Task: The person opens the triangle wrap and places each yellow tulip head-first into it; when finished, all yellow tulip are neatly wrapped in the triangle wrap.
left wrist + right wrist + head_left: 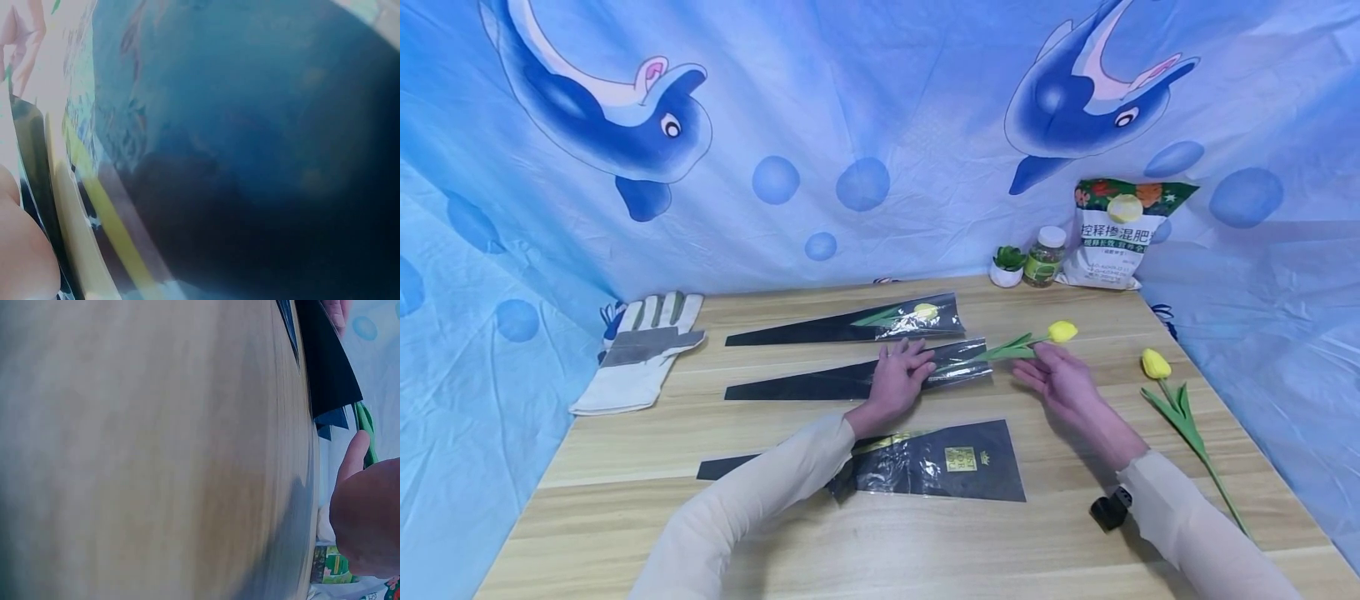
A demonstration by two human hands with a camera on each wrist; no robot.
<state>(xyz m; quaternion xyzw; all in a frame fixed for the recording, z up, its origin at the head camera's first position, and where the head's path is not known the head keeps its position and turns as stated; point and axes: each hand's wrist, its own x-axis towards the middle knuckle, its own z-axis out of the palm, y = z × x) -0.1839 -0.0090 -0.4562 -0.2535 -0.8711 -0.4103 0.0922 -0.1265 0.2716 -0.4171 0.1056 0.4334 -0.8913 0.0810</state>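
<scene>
In the head view my left hand [901,372] rests on the middle black flower sleeve [820,383], fingers spread near its clear end. My right hand [1063,381] holds a yellow tulip [1062,332] by the stem and leaves just below the bloom. The tulip's lower stem lies inside the sleeve's wide end, while its bloom is outside. The right wrist view shows my thumb [355,453] against green leaves [369,428], beside the dark sleeve edge [331,369]. Below my left forearm lies another black sleeve [925,467] with gold print, which nearly fills the left wrist view.
Farther back, a black sleeve [797,330] contains a yellow tulip. Another tulip [1183,425] lies at the right. A work glove [643,354] is at the left. A potted succulent [1007,267], a jar [1045,258] and a fertilizer bag [1112,237] stand at the back right.
</scene>
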